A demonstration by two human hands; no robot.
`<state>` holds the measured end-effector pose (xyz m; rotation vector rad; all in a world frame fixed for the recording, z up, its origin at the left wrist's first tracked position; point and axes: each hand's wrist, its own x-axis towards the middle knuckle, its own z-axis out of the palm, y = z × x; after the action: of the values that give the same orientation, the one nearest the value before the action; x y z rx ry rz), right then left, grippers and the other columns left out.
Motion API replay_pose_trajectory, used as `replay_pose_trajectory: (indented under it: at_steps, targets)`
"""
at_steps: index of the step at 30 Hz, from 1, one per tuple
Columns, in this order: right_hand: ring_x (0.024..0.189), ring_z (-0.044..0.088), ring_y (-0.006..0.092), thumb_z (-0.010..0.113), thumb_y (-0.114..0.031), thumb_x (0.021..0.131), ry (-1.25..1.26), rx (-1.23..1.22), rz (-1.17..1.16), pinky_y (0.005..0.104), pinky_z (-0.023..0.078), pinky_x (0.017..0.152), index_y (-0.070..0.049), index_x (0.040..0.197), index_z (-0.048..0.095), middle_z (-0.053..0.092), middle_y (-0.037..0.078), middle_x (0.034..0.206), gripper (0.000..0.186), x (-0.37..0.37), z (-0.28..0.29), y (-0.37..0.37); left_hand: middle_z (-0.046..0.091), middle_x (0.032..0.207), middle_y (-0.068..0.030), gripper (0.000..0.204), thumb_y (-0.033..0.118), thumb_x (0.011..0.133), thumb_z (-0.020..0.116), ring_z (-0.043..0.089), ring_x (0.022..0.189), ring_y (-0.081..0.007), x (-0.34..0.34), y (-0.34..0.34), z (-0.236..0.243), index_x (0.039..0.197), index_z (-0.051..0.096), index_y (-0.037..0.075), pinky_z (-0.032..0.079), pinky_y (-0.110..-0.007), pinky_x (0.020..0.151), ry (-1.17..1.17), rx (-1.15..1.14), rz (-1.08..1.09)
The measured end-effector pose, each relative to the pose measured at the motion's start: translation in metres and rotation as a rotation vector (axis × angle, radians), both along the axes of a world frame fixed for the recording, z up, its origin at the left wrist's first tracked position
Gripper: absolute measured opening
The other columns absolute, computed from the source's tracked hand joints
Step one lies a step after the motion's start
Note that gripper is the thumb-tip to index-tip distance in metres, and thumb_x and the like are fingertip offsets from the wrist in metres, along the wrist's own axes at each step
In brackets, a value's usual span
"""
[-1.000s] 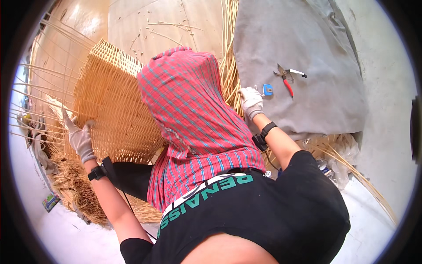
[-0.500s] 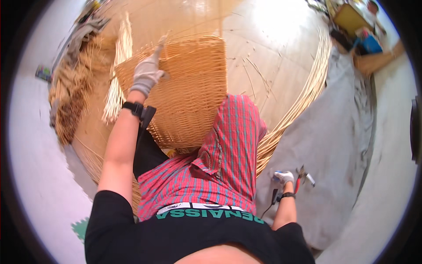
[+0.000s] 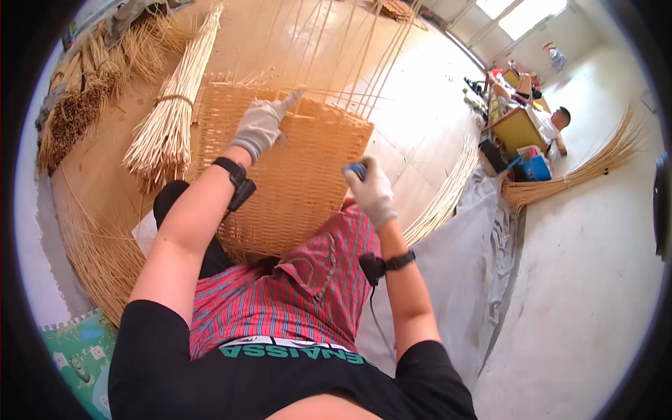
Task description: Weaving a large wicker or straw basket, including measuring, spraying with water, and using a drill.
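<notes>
A tan woven wicker basket [image 3: 294,175] leans on my lap, its woven side toward me. Long thin rods rise from its far rim. Against its upper part rests my left hand [image 3: 260,129], in a pale glove, with one finger stretched toward the rim. My right hand [image 3: 372,190], also gloved, is beside the basket's right edge. It is closed round a small blue object [image 3: 357,170], perhaps a tool handle; its working end does not show. A red checked cloth [image 3: 315,269] covers my lap.
A tied bundle of pale rods [image 3: 171,108] lies at left, with darker bundles [image 3: 77,112] behind. Loose rods [image 3: 451,192] lie right of me, by a grey sheet [image 3: 448,259]. Farther right are another bundle [image 3: 581,178], a blue container [image 3: 535,168] and a seated person [image 3: 556,126].
My right hand has risen from the grey sheet to the basket's right edge, carrying the blue object. My view has shifted right and upward. The left hand stays at the basket.
</notes>
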<state>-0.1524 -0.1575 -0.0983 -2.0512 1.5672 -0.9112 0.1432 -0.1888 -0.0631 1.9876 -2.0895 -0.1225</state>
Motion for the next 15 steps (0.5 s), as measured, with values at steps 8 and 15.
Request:
replay_pose_trajectory:
  at_steps: [8, 15]
  targets:
    - [0.094, 0.068, 0.0383, 0.068, -0.028, 0.088, 0.308, -0.170, -0.226, 0.0469, 0.055, 0.079, -0.001, 0.109, 0.060, 0.068, 0.022, 0.101, 0.035, 0.122, 0.041, -0.103, 0.065, 0.124, -0.0167, 0.107, 0.016, 0.072, 0.086, 0.060, 0.117, -0.0347, 0.013, -0.014, -0.003, 0.159, 0.025, 0.028, 0.040, -0.044, 0.109, 0.046, 0.013, -0.084]
    - [0.098, 0.066, 0.0415, 0.073, -0.034, 0.082, 0.187, 0.212, -0.108, 0.0478, 0.053, 0.087, -0.002, 0.107, 0.056, 0.064, 0.025, 0.108, 0.044, 0.120, -0.056, -0.020, 0.063, 0.129, -0.0142, 0.100, 0.013, 0.074, 0.084, 0.057, 0.122, -0.0321, 0.025, -0.062, -0.026, 0.158, 0.030, 0.027, 0.040, -0.041, 0.110, -0.010, -0.031, -0.102]
